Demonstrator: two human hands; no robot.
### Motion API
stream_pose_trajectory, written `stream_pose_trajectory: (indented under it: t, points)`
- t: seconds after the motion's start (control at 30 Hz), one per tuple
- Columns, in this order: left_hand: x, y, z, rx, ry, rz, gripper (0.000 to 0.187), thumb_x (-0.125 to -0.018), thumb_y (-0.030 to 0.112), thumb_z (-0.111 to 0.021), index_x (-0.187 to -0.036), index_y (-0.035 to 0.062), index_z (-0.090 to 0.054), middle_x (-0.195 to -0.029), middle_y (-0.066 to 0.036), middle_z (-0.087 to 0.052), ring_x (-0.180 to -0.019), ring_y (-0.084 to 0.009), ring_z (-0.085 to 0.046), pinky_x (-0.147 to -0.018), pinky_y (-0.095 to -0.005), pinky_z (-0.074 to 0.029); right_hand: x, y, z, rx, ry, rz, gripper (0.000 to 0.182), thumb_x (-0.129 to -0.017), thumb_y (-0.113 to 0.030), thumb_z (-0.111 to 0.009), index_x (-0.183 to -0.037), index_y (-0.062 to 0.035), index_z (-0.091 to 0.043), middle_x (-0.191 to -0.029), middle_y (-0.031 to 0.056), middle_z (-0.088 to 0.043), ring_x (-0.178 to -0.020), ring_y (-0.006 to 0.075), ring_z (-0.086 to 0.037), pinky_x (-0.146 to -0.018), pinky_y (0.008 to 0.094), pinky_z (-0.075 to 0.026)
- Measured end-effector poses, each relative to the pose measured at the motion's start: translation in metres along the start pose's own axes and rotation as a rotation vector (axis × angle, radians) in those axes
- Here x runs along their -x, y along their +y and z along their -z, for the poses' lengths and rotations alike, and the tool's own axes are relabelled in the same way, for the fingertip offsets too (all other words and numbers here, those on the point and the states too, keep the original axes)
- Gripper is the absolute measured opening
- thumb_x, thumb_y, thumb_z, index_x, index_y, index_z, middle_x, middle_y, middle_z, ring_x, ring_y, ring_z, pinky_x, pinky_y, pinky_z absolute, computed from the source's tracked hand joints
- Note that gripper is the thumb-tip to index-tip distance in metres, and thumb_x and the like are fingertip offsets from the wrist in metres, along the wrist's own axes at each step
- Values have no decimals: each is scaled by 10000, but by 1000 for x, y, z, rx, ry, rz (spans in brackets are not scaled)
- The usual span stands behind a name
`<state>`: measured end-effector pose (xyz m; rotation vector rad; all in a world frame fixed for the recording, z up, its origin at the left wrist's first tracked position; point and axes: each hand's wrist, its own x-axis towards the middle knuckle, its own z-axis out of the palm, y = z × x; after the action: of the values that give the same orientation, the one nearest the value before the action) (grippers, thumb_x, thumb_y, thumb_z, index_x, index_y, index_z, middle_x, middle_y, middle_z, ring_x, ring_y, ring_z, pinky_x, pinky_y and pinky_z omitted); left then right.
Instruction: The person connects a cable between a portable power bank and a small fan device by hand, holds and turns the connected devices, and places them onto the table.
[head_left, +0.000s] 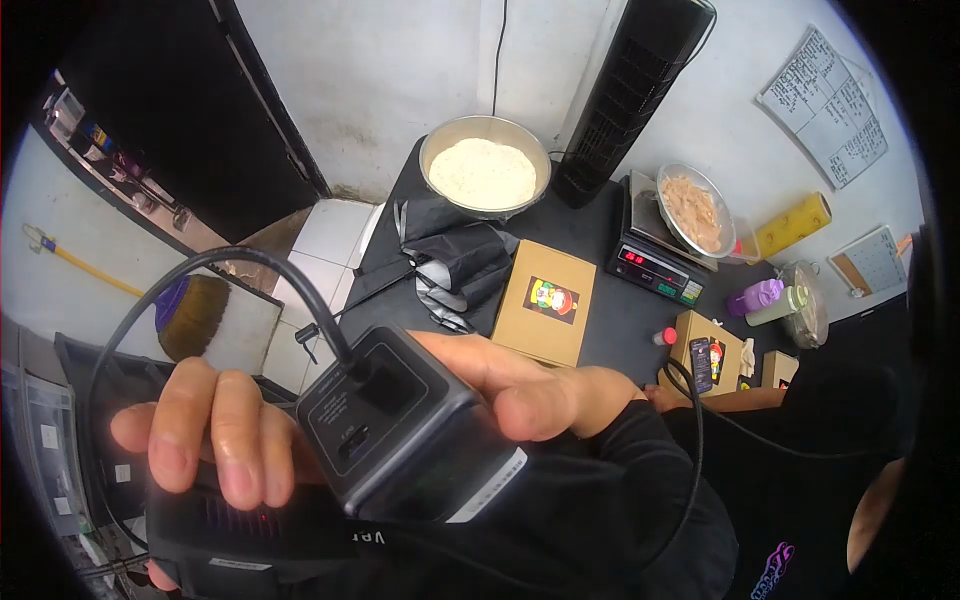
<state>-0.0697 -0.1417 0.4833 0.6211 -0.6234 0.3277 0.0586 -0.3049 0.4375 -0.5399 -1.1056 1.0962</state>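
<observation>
A black box-shaped device (410, 430) with a thick cable plugged into its face is close to the camera. My right hand (500, 385) grips it, thumb on its right side and fingers hidden behind it. Lower left, a second black device (260, 535) shows a small red light. My left hand (220, 435) holds this one, fingers curled over its top edge. My palm there is hidden. The cable (210, 255) loops from the box out to the left. Just beyond my right hand lies a cardboard box (520, 320) with a cartoon label.
On the black table (625, 340) stand a bowl of white powder (483, 172), a scale (655, 268) under a bowl of pale food pieces (692, 212), bottles (757, 297) and a phone (702, 365). A person in black (830, 430) is at the right. A broom (192, 315) is left.
</observation>
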Motion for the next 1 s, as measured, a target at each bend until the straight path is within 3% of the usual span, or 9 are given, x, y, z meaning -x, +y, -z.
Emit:
stream_pose_trajectory:
  t: [0.1,0.27,0.37,0.43,0.57,0.67,0.77,0.87,1.0]
  points:
    - [-2,0,-4,8,1,25,216,-925,211,-541,-1087,74,-503,-992,-135,-486,-923,-267,-536,-929,-427,-428,-1,1,3,26,-27,-9,795,-828,-562,-501,-1275,79,-351,-885,8,-396,-821,108,-358,-702,248,-283]
    - [-3,5,3,-8,-81,39,242,-903,205,-580,-1093,81,-495,-988,-148,-499,-930,-271,-550,-931,-418,-430,6,17,-5,-104,42,-85,1095,-656,-759,-585,-1345,46,-310,-1271,92,-450,-1179,168,-415,-970,309,-333]
    - [-2,6,-2,-13,-81,43,241,-904,211,-579,-1090,81,-496,-989,-154,-509,-941,-276,-559,-941,-414,-424,-2,9,-12,-106,40,-100,1079,-656,-743,-604,-1344,36,-311,-1257,84,-457,-1170,161,-421,-961,305,-339]
    - [-1,7,-4,-48,-50,14,226,-913,211,-565,-1086,82,-497,-991,-156,-515,-950,-280,-563,-949,-413,-419,-8,8,-14,-105,6,12,718,-876,-453,-521,-1317,72,-310,-1115,62,-489,-1013,121,-420,-878,252,-333]
    - [0,9,0,-17,-70,46,220,-923,219,-546,-1087,80,-499,-997,-147,-515,-975,-279,-560,-960,-427,-414,-5,18,-5,-55,-10,-22,718,-877,-453,-520,-1317,73,-308,-1116,62,-488,-1011,120,-419,-879,251,-331]
    - [-1,11,-1,-12,-71,53,230,-919,226,-551,-1088,78,-500,-1001,-140,-509,-979,-277,-558,-961,-436,-413,0,39,3,-77,-64,37,1033,-677,-738,-589,-1315,39,-350,-1236,86,-462,-1156,167,-427,-951,314,-343]
    - [5,28,10,-43,-98,127,250,-918,223,-553,-1109,71,-495,-1012,-135,-501,-970,-275,-556,-960,-439,-412,-4,34,-4,-49,-14,102,1014,-687,-734,-584,-1304,40,-362,-1231,88,-465,-1150,167,-431,-944,311,-345]
    - [8,25,11,-99,-111,101,308,-912,215,-563,-1164,59,-478,-1029,-129,-494,-959,-273,-557,-958,-444,-413,-12,10,-12,-89,17,-32,694,-868,-451,-528,-1289,67,-339,-1066,50,-503,-974,108,-429,-852,240,-337]
    - [3,14,10,-80,-144,40,392,-887,195,-601,-1223,52,-456,-1049,-122,-482,-951,-262,-555,-931,-438,-437,-11,12,-10,-70,-1,-34,687,-867,-446,-528,-1287,64,-343,-1054,45,-501,-947,102,-424,-827,235,-337]
